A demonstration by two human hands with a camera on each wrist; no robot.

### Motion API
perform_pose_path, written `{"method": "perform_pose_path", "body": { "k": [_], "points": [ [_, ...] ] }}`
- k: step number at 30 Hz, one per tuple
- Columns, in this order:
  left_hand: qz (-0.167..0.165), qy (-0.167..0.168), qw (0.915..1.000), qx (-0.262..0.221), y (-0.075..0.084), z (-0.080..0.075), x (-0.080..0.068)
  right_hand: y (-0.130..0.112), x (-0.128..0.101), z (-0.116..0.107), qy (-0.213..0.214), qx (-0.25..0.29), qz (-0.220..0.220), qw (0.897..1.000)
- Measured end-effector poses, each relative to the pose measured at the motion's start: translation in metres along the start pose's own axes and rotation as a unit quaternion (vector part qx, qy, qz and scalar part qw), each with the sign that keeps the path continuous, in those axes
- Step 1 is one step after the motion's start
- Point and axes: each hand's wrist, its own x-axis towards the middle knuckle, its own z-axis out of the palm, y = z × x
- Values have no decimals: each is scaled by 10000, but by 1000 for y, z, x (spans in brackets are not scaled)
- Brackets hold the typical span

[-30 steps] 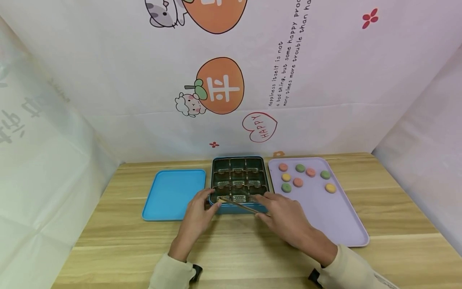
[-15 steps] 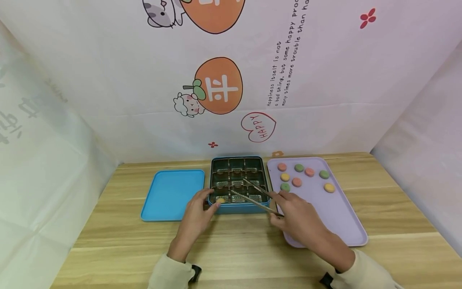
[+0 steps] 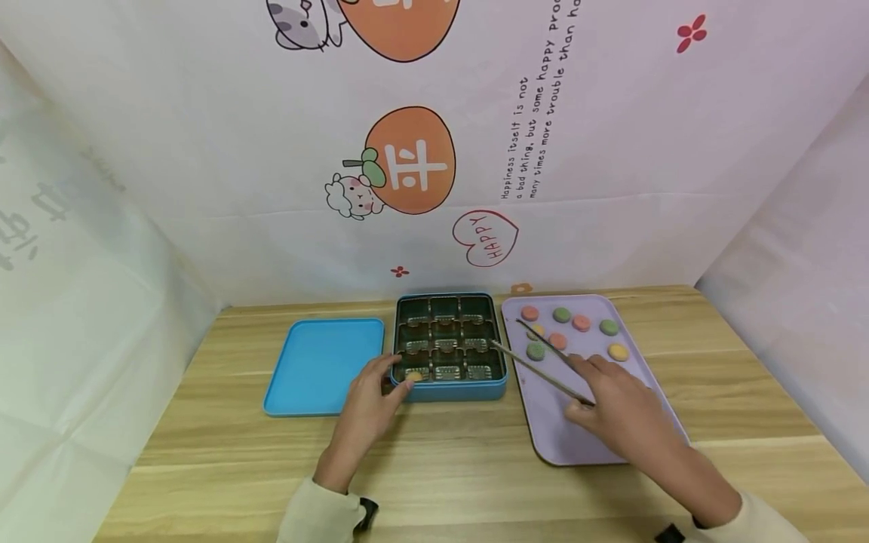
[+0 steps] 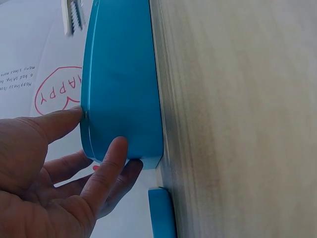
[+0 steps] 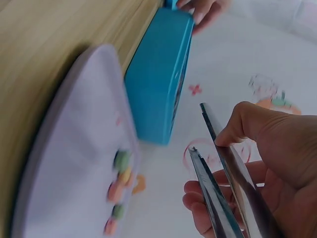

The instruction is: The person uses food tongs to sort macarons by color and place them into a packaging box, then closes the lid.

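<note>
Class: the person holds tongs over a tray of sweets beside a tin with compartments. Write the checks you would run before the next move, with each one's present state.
1. Tongs gripped by the right hand: ok.
2. Tong tips apart and holding nothing: ok, the right wrist view shows a gap.
3. Tips over the sweets on the lilac tray: ok, they point at the cluster; which sweet they aim at, cannot tell.
4. Tin steadied: ok, the left hand has fingers on its near left corner.
5. Free compartments in the tin: ok, only the near left one holds a sweet.
6. Lid out of the way: ok, it lies left of the tin.
</note>
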Motion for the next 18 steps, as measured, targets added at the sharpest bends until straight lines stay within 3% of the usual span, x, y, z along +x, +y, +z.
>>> {"method": "perform_pose_path", "body": {
  "k": [9, 18],
  "points": [
    [17, 10, 10000, 15, 1, 0, 0, 54, -17, -2, -68, -119, 527, 9985],
    [20, 21, 10000, -18, 0, 1, 0, 97, -34, -1, -167, -74, 751, 9970]
  ]
}}
